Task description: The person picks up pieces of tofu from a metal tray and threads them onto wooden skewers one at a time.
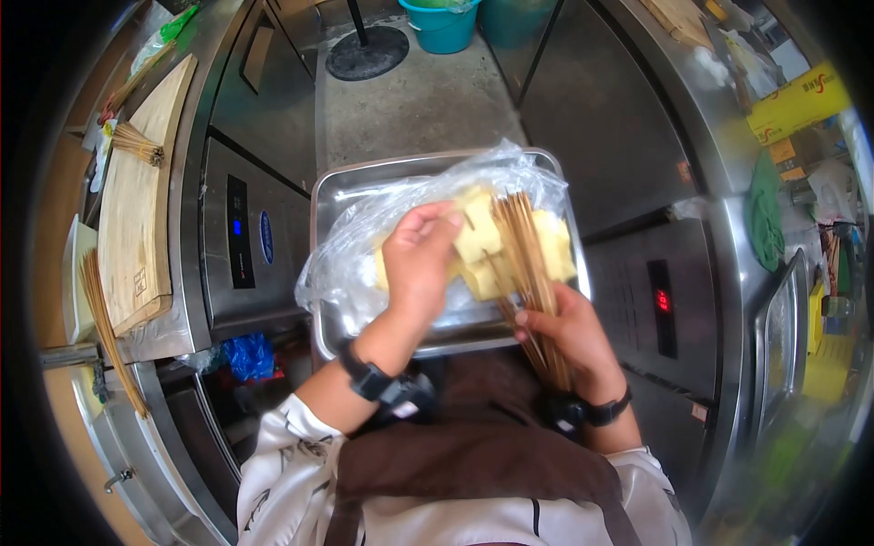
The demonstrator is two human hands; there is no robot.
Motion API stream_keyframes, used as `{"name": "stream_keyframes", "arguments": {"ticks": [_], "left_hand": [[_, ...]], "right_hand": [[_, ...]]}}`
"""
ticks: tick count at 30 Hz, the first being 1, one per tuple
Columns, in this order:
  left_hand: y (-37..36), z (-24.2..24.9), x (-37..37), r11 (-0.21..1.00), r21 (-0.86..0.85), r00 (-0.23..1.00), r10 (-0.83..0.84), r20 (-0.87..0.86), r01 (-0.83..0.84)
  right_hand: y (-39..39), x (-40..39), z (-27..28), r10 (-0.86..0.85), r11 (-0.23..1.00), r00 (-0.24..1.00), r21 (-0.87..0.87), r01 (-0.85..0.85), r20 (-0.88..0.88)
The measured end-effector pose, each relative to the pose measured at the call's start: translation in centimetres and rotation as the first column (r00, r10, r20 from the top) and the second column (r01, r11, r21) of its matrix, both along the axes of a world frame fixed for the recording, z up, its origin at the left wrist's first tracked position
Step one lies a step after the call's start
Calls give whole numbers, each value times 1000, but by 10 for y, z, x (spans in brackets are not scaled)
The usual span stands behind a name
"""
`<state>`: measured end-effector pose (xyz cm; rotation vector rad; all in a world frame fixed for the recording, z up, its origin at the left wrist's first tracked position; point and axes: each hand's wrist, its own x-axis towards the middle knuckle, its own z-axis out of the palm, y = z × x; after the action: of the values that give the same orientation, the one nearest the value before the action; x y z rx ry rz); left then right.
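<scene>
Two bare hands work in front of a person in a dark brown apron [473,460] and a white, dark-patterned shirt [291,464]. Each wrist wears a black band, the left one [369,378] and the right one [608,412]. The right hand [578,338] is closed around a loose bundle of thin, light-brown wooden sticks [523,241], whose upper ends fan out over the food. The left hand [419,264] is raised just left of the bundle, its thumb and fingers bent close together; whether it pinches anything is impossible to tell. Beneath and beyond the hands are pale yellow, flat, soft-looking pieces [557,244], lying on a crumpled clear plastic bag [350,255] inside a rectangular, shiny metal tray [423,162]. Some of the sticks lie across the pieces.

On the left, a long bundle of thin sticks [107,323] leans near a pale wooden board [127,232], which bears a smaller stick bundle [137,143]. Steel cabinets flank the tray; the left cabinet [259,218] has a blue-lit display, the right one [628,273] glowing red digits. On the right counter are a green cloth [767,214] and a bright yellow printed box [797,102].

Farther off, on the grey floor [419,114], stand a round black base with a pole [367,53] and a teal plastic tub [442,27].
</scene>
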<state>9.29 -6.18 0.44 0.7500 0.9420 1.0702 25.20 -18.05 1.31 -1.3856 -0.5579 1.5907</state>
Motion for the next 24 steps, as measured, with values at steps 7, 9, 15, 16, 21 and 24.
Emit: {"name": "stream_keyframes", "arguments": {"ticks": [7,9,15,16,21,24], "left_hand": [[-22,-9,1,988,118,995,-103,-16,105],[-24,-7,4,989,123,995,-83,49,76],[-34,-6,4,983,30,982,-183,38,182],[-36,-7,5,981,16,981,-192,39,192],[-38,-10,5,965,-20,963,-261,59,263],[-40,-10,4,953,-17,953,-302,33,303]], "right_hand": [[0,0,2,-19,1000,1000,10,20,-10],[0,-1,5,-35,999,999,-3,35,-14],[-1,0,0,-46,999,998,-10,46,-45],[-1,0,-1,-46,999,998,-7,45,-47],[-2,0,1,-61,998,997,-9,60,-48],[-1,0,1,-58,998,997,-7,58,-51]]}}
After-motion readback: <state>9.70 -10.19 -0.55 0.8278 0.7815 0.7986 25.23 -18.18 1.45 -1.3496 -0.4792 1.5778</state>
